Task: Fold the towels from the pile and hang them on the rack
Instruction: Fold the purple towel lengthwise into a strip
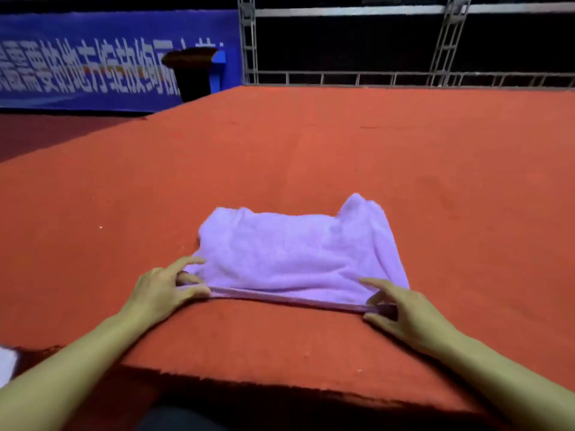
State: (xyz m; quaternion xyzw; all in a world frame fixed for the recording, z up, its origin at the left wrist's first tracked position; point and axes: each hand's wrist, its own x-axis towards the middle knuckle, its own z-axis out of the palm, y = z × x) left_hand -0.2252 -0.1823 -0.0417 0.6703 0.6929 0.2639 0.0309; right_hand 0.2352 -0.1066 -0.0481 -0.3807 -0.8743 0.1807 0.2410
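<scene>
Closest to the person, the front edge of the tabletop (280, 346), covered in red-orange felt, runs across the view, and both bare forearms reach over it. The left hand (161, 290) pinches the near left corner of the lilac towel (295, 253) between thumb and fingers. The right hand (401, 309) does the same at the near right corner, thumb under and fingers on top, so both hands are closed on the cloth. Between them the near hem is pulled into a straight line.

The towel lies directly in front of the hands and stretches away from the person. Its long axis runs left to right, parallel to the tabletop edge. It looks already doubled, and the far edge is wavy, with the far right corner standing up a little. Both hands are about equally near to it, the left slightly further forward. I judge the next fold must carry this near hem forward onto the far edge.

Behind the tabletop stand a metal truss frame (448, 45) and a blue banner (109, 57). I see no rack for certain.
</scene>
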